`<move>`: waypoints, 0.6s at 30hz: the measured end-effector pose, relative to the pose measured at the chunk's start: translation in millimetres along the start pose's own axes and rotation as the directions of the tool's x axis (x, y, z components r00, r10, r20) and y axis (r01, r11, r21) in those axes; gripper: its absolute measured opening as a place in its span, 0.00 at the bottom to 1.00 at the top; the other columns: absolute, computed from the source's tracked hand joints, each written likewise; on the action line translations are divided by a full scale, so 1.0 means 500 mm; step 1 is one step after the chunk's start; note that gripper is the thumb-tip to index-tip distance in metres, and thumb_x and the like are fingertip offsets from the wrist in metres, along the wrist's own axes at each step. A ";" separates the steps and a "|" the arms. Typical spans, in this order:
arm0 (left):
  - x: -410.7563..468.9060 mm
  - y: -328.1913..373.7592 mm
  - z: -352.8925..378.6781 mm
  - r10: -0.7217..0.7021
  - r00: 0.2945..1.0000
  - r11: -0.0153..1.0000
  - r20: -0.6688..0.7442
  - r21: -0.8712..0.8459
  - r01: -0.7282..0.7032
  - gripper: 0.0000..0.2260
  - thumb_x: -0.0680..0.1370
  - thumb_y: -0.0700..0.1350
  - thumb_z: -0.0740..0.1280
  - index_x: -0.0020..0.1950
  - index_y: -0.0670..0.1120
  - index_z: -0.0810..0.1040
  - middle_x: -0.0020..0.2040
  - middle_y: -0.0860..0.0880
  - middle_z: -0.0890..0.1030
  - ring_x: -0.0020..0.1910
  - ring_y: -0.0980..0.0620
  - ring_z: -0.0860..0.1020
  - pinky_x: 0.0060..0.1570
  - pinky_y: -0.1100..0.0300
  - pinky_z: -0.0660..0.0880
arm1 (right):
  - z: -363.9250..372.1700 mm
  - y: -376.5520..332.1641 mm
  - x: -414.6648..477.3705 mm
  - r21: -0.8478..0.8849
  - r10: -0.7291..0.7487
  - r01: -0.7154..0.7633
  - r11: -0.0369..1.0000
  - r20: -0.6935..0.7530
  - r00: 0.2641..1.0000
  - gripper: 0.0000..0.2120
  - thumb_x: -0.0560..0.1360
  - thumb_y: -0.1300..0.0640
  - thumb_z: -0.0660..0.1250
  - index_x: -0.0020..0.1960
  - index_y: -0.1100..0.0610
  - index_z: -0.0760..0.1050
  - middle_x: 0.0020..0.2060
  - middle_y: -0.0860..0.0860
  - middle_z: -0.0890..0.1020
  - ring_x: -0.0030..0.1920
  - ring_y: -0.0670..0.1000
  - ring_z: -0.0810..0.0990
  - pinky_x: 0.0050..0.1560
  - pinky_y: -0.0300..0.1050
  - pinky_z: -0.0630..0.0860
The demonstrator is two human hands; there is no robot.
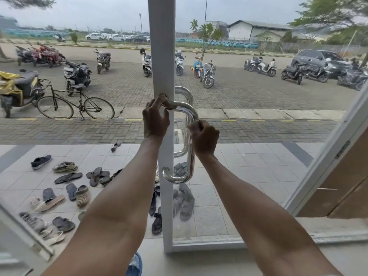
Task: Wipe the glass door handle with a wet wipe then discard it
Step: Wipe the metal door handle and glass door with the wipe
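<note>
A chrome D-shaped door handle (pixel 190 168) is mounted on the white frame (pixel 162 56) of a glass door straight ahead. My left hand (pixel 155 122) is curled over the handle's top bend, close to where it meets the frame. My right hand (pixel 205 138) is closed around the upper part of the vertical bar. A small pale scrap, apparently the wet wipe (pixel 191 127), shows under its fingers against the bar; most of it is hidden. A second handle is on the outer side of the glass.
Through the glass, several shoes and sandals (pixel 67 178) lie on the tiled porch, with a bicycle (pixel 75 104) and parked motorbikes beyond. A white-framed panel (pixel 326 156) slants at the right. A blue slipper (pixel 135 263) shows at the bottom edge.
</note>
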State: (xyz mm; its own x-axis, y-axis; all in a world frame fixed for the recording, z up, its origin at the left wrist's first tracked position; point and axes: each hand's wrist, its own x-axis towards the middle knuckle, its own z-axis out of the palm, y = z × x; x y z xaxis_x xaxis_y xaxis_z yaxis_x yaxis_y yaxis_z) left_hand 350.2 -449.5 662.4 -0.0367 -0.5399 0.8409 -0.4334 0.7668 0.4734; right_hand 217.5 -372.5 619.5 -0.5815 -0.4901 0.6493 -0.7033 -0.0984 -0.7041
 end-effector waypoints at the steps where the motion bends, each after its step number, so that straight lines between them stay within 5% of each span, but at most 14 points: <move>1: -0.005 0.003 0.003 -0.014 1.000 1.000 -0.009 -0.021 0.014 0.14 0.72 0.31 0.68 0.56 0.39 0.82 0.54 0.43 0.86 0.53 0.42 0.83 0.55 0.52 0.80 | -0.001 0.003 -0.002 -0.002 -0.023 0.023 1.000 -0.011 1.000 0.10 0.75 0.53 0.69 0.37 0.55 0.81 0.27 0.48 0.83 0.27 0.48 0.80 0.31 0.45 0.76; 7: -0.017 -0.004 0.015 -0.050 0.999 0.994 -0.015 -0.095 0.048 0.16 0.75 0.31 0.66 0.61 0.38 0.81 0.60 0.42 0.84 0.60 0.41 0.82 0.55 0.45 0.82 | 0.013 0.038 -0.056 -0.030 -0.029 0.028 0.999 -0.051 0.998 0.05 0.72 0.55 0.74 0.38 0.52 0.81 0.28 0.44 0.82 0.26 0.40 0.72 0.29 0.23 0.61; 14: -0.017 -0.023 0.031 -0.045 0.998 0.992 -0.040 -0.122 0.039 0.15 0.76 0.32 0.67 0.62 0.38 0.81 0.62 0.41 0.83 0.63 0.44 0.80 0.52 0.50 0.84 | 0.030 0.107 -0.118 -0.069 0.134 -0.125 0.990 0.138 0.981 0.07 0.75 0.54 0.70 0.39 0.53 0.83 0.32 0.46 0.85 0.32 0.47 0.82 0.34 0.38 0.73; 18: -0.024 -0.021 0.034 -0.051 0.998 0.991 -0.038 -0.126 0.046 0.14 0.77 0.33 0.66 0.62 0.37 0.81 0.63 0.41 0.82 0.65 0.44 0.80 0.53 0.49 0.84 | 0.028 0.082 -0.091 -0.064 0.161 -0.156 0.986 0.092 0.983 0.08 0.72 0.52 0.71 0.38 0.55 0.83 0.32 0.50 0.85 0.32 0.51 0.81 0.34 0.41 0.74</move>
State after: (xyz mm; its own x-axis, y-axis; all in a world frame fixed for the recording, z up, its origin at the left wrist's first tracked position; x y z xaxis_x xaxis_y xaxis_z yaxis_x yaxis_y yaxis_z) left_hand 339.7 -457.0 643.1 0.0200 -0.5646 0.8251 -0.3179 0.7788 0.5407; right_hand 220.9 -366.5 556.8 -0.6472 -0.5768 0.4984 -0.6288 0.0343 -0.7768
